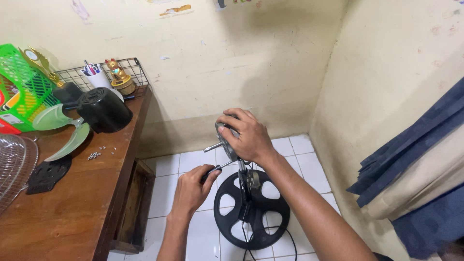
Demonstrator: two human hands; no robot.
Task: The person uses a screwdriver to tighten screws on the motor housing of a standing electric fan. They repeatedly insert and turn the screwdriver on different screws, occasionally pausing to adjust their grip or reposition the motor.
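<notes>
Presently the work is at the fastening stage: the right hand [245, 135] is clamped over the fan motor [226, 141], steadying it atop the stand [245, 186] above the floor tiles. The left hand [191, 189], fist closed on a screwdriver [215, 170], angles the tip at the motor's underside. In my judgement the next move calls for seating the tip squarely before turning.

A brown wooden surface [72, 208] stands at the left, against the wall. On it lie a black domed motor cover [104, 110] on its side, pale green fan blades [65, 133], a flat black plate [47, 175], a scatter of small screws [94, 154] and part of a wire fan guard [14, 166] at the left edge. A green plastic basket [21, 89] and a black wire rack [128, 72] sit at the back. On the white tiled floor [193, 237] rests a round black fan base [253, 210].
</notes>
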